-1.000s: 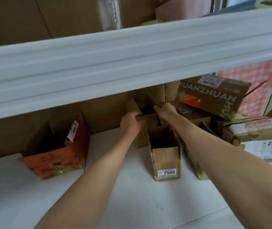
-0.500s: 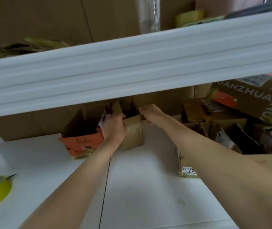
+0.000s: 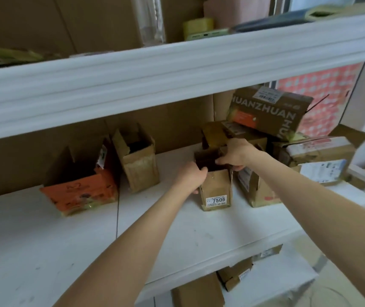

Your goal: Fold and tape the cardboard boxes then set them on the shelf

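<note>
We start with the white shelf [image 3: 177,229], which carries everything. On its right side a dark printed box [image 3: 267,114] lies tilted on top of other parcels. At the left stands an orange box [image 3: 81,191], and just beside it a plain brown box [image 3: 138,165], both with their flaps up.

The small box [image 3: 215,189] with the 7506 label stands upright near the middle of the shelf, its top open. Our left hand [image 3: 193,176] wraps its near left wall, and our right hand [image 3: 235,155] grips the far right rim, fingers curled over the edge.

We judge it empty and light, and its thin, creased cardboard would buckle if squeezed. So we should hold it by the corners and folds, not by the loose flaps.
</note>
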Demonstrator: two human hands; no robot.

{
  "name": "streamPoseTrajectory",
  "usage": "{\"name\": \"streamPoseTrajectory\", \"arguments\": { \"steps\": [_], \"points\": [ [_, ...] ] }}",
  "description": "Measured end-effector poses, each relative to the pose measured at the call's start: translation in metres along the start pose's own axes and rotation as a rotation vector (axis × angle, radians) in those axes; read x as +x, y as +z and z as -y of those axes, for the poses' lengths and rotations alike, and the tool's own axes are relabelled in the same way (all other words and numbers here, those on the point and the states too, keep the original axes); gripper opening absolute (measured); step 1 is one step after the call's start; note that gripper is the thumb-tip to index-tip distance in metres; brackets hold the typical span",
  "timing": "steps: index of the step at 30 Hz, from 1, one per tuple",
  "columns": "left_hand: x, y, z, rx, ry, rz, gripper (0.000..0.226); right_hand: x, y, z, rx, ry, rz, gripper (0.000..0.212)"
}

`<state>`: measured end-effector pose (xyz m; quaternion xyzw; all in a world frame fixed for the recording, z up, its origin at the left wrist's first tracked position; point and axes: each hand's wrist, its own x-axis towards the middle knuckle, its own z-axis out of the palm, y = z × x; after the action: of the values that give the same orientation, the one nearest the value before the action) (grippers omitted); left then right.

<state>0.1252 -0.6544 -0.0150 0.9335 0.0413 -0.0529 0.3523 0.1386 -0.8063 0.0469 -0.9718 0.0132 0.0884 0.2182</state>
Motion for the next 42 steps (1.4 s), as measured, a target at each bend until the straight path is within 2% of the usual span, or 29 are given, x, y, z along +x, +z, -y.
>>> {"name": "streamPoseTrajectory", "arguments": {
  "steps": [2,4,9,12,15,16,18,20,22,26,36,38,40,42],
  "points": [
    [0.000,-0.003,0.006,0.004,-0.037,-0.051,0.017,-0.004,0.011,0.003,0.111,0.010,0.093,0.035],
    [-0.002,-0.011,0.016,0.022,-0.046,-0.106,0.014,-0.003,0.022,0.007,0.197,0.004,0.098,0.027],
    [-0.018,-0.037,0.053,0.050,-0.122,-0.246,0.021,0.001,0.049,0.033,0.333,-0.069,0.146,0.023],
    [-0.035,-0.062,0.077,0.020,-0.209,-0.312,0.023,-0.004,0.067,0.061,0.351,-0.145,0.254,0.045],
    [-0.054,-0.080,0.099,-0.061,-0.257,-0.307,0.029,-0.020,0.082,0.082,0.426,-0.171,0.511,0.083],
    [-0.059,-0.084,0.105,-0.100,-0.259,-0.302,0.030,-0.025,0.088,0.088,0.453,-0.206,0.555,0.087],
    [-0.069,-0.091,0.116,-0.124,-0.246,-0.305,0.028,-0.034,0.102,0.098,0.461,-0.286,0.491,0.074],
    [-0.078,-0.100,0.129,-0.088,-0.218,-0.330,0.023,-0.043,0.115,0.109,0.484,-0.326,0.388,0.052],
    [-0.087,-0.116,0.145,-0.021,-0.191,-0.373,0.022,-0.052,0.126,0.125,0.540,-0.339,0.355,0.038],
    [-0.109,-0.153,0.180,0.059,-0.189,-0.403,0.026,-0.080,0.151,0.171,0.566,-0.356,0.323,0.029],
    [-0.154,-0.215,0.257,0.176,-0.346,-0.454,0.043,-0.121,0.224,0.269,0.436,-0.463,0.092,0.039],
    [-0.159,-0.218,0.262,0.223,-0.366,-0.459,0.045,-0.122,0.230,0.276,0.417,-0.457,0.109,0.045],
    [-0.161,-0.220,0.258,0.306,-0.318,-0.532,0.049,-0.125,0.228,0.276,0.422,-0.453,0.161,0.058],
    [-0.158,-0.218,0.243,0.341,-0.172,-0.652,0.049,-0.125,0.219,0.266,0.374,-0.466,0.174,0.061]
  ]
}}
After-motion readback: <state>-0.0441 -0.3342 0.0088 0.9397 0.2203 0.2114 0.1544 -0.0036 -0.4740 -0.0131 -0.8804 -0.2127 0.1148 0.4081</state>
